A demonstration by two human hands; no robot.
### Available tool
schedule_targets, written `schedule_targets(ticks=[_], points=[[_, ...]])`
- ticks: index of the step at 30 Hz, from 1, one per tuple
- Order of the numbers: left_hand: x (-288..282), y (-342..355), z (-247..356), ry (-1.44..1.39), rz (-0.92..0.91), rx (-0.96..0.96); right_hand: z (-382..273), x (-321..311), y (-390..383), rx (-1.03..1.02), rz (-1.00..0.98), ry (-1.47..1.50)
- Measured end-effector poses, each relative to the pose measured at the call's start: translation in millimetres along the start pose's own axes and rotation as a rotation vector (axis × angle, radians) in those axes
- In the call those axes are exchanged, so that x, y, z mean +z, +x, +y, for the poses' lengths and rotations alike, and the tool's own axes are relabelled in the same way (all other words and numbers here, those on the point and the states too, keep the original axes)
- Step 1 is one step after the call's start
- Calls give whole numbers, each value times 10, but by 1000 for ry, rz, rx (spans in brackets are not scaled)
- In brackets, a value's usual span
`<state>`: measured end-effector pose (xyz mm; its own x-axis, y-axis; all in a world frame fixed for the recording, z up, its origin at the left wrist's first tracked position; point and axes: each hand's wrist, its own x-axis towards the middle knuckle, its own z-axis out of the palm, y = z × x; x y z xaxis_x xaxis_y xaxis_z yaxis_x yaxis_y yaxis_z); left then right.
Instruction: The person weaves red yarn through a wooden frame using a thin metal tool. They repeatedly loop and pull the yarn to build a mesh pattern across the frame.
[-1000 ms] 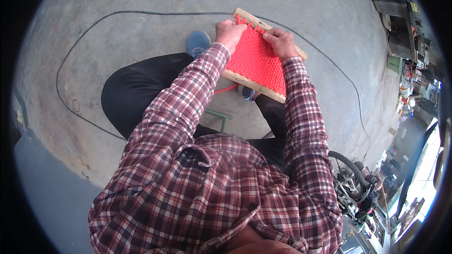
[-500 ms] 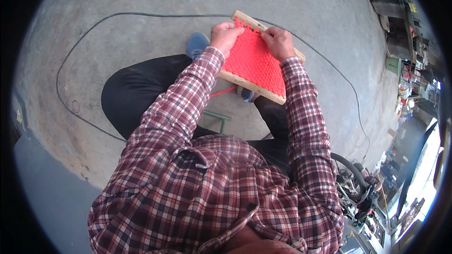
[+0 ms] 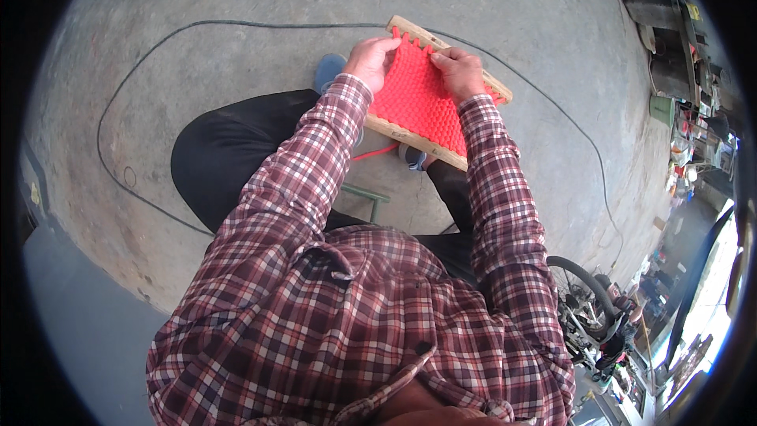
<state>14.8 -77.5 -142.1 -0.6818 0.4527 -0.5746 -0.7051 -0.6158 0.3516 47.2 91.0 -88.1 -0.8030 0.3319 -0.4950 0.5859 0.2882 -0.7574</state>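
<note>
A red, chunky woven mat spans a light wooden frame, with loops over its upper bar and its lower bar nearer me. My left hand pinches the mat's left edge near the upper loops, thumb pointing right. My right hand pinches red cord at the loops right of it, just below the upper bar. A red strand trails under the lower bar.
My blue shoes, dark trouser legs and a green metal bar lie below. A black cable loops across the concrete floor. A bicycle wheel, a green bin and cluttered shelves line the right.
Both hands have shifted slightly left, still pinching the red weave. The mat now shows more on the right of my right hand, beside the upper bar.
</note>
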Motion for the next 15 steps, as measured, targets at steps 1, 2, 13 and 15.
schedule_targets(ticks=[1,2,13,15], points=[[-6,15,15,-38,-24,-46,-2,-14,12,4,-10,17],[-14,26,38,-83,-67,-91,-3,-28,23,23,-21,4],[122,-86,47,168,99,48,30,-47,81,-4,16,-156],[162,-94,25,199,151,113,45,-37,93,-36,31,-94]])
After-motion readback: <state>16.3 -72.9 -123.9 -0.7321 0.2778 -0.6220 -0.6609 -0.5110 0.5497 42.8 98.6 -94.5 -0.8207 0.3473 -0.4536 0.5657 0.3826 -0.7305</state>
